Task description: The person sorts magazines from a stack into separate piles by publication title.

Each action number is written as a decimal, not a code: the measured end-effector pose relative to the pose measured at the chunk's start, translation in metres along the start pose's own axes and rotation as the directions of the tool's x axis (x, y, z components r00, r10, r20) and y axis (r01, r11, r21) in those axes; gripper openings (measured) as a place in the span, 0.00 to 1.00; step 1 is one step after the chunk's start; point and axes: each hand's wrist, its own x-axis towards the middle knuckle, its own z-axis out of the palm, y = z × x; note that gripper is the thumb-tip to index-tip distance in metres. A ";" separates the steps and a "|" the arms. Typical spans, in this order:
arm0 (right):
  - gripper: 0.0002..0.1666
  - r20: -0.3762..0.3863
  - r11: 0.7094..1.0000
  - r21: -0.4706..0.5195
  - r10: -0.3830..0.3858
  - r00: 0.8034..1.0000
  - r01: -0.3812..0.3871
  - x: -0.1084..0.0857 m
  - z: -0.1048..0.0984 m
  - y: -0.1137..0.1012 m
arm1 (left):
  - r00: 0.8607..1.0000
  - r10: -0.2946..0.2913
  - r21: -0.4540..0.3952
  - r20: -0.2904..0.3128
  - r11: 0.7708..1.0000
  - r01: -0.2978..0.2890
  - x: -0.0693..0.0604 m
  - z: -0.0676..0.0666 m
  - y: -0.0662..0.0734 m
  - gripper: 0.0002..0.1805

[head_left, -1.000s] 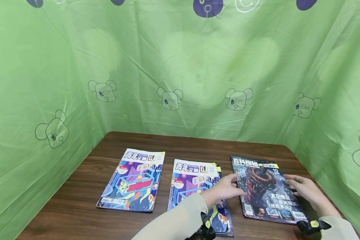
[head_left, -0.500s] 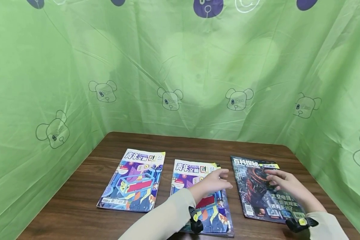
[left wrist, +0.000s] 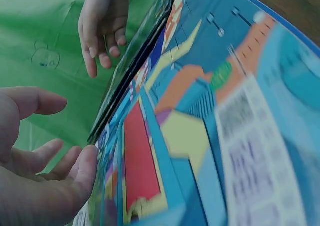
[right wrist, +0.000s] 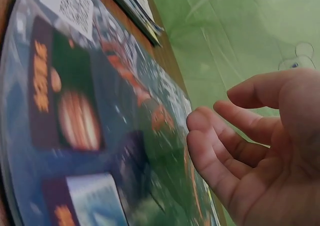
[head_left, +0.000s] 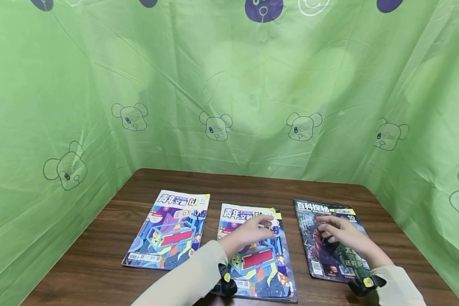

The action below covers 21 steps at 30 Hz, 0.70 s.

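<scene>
Three lots of magazines lie on a brown wooden table. Over the middle colourful magazine point(head_left: 258, 272) hovers my left hand point(head_left: 249, 233), its fingers loosely bent with nothing in them; another cover edge shows beneath that magazine. My right hand point(head_left: 344, 233) hangs above the dark magazine point(head_left: 317, 255) on the right, also holding nothing. In the right wrist view, bent fingers point(right wrist: 210, 161) stand just off the glossy dark cover. The left wrist view shows my left thumb and fingers apart above the bright cover point(left wrist: 185, 116). Farthest left lies a second colourful magazine point(head_left: 168, 231), untouched.
The wooden table point(head_left: 252, 182) runs back to a green curtain point(head_left: 260, 85) printed with bear heads, which also hangs at both sides. Strips of bare wood separate the magazines. Black cameras point(head_left: 363, 285) sit on both wrists.
Both hands have let go of the dark magazine's sides and moved left. The left hand is now over the middle magazine, the right over the dark one. The magazines stay put.
</scene>
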 end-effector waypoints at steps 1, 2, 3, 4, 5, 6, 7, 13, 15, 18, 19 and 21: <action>0.29 0.010 1.000 0.004 0.000 1.000 0.000 0.001 0.003 -0.001 | 1.000 0.003 0.000 -0.003 1.000 -0.003 -0.001 -0.002 -0.001 0.32; 0.29 0.017 1.000 0.010 0.001 1.000 -0.001 0.002 0.005 -0.002 | 1.000 0.007 -0.009 -0.012 1.000 -0.008 -0.002 -0.005 -0.003 0.32; 0.29 0.024 1.000 0.015 -0.001 1.000 0.000 0.003 0.008 -0.003 | 1.000 0.011 -0.018 -0.016 1.000 -0.011 -0.002 -0.007 -0.005 0.32; 0.28 0.032 1.000 0.024 0.000 0.999 -0.001 0.004 0.011 -0.004 | 1.000 0.015 -0.025 -0.021 1.000 -0.016 -0.003 -0.009 -0.007 0.32; 0.28 0.041 0.999 0.034 -0.004 0.999 0.002 0.005 0.014 -0.005 | 1.000 0.016 -0.030 -0.024 0.999 -0.017 -0.004 -0.012 -0.008 0.32; 0.28 0.049 0.999 0.041 -0.006 0.999 0.004 0.006 0.016 -0.006 | 1.000 0.014 -0.027 -0.026 1.000 -0.015 -0.005 -0.014 -0.010 0.32; 0.28 0.055 0.999 0.046 -0.012 0.998 0.009 0.007 0.019 -0.007 | 1.000 0.014 -0.029 -0.027 0.999 -0.015 -0.006 -0.017 -0.011 0.33; 0.28 0.071 0.999 0.047 -0.023 0.997 0.020 0.013 0.035 -0.014 | 0.999 -0.002 -0.053 -0.046 0.999 0.000 -0.016 -0.034 -0.015 0.33; 0.28 0.090 0.998 0.057 -0.027 0.996 0.022 0.015 0.039 -0.016 | 0.998 -0.010 -0.050 -0.061 0.999 0.007 -0.020 -0.041 -0.017 0.33; 0.28 0.111 0.997 0.080 -0.026 0.993 0.017 0.017 0.045 -0.019 | 0.996 -0.028 -0.020 -0.084 0.999 0.027 -0.027 -0.051 -0.020 0.33; 0.28 0.117 0.996 0.085 -0.025 0.993 0.016 0.018 0.047 -0.020 | 0.996 -0.033 -0.013 -0.089 0.999 0.032 -0.030 -0.055 -0.022 0.33; 0.28 0.124 0.996 0.084 -0.027 0.992 0.017 0.019 0.051 -0.022 | 0.995 -0.038 0.005 -0.098 0.999 0.038 -0.035 -0.062 -0.024 0.33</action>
